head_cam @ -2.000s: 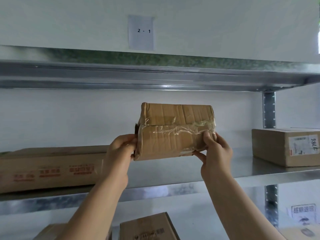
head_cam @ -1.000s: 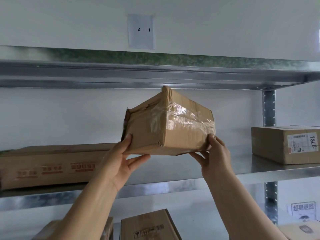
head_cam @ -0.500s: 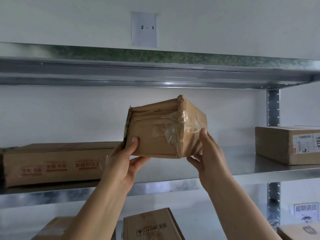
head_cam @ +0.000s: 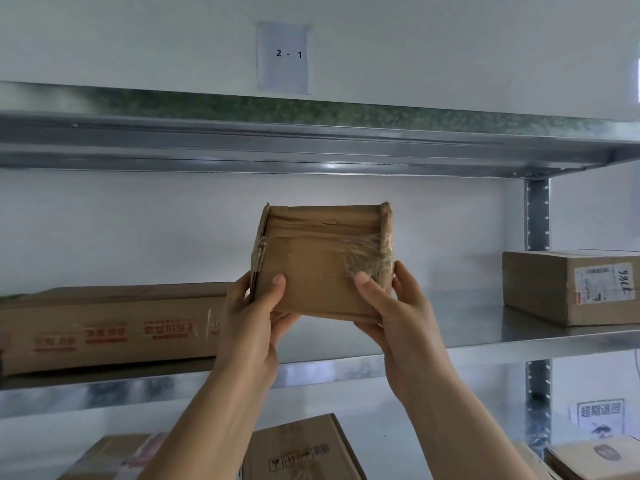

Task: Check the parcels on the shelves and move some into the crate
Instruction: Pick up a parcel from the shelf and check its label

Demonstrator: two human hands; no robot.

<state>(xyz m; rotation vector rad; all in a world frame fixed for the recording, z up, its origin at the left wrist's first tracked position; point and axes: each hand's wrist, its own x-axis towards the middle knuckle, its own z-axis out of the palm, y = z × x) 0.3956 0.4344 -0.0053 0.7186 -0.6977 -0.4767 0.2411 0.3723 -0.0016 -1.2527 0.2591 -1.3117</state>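
you hold the parcel (head_cam: pixel 318 265) up in the air in front of the shelf (head_cam: pixel 485 336), clear of its metal surface, with one flat face turned towards you, most likely so you can look it over for a label. your left hand (head_cam: pixel 256 317) grips the lower left corner, thumb laid on the front face and fingers curled underneath. your right hand (head_cam: pixel 391 306) grips the lower right corner the same way, its thumb on the crinkled clear tape. holding it by the bottom corners leaves most of the face open to view, and no label shows on this side. the long carton (head_cam: pixel 104 327) lies on the shelf to the left and the labelled box (head_cam: pixel 568 285) to the right, both apart from the parcel. the crate is not in view.
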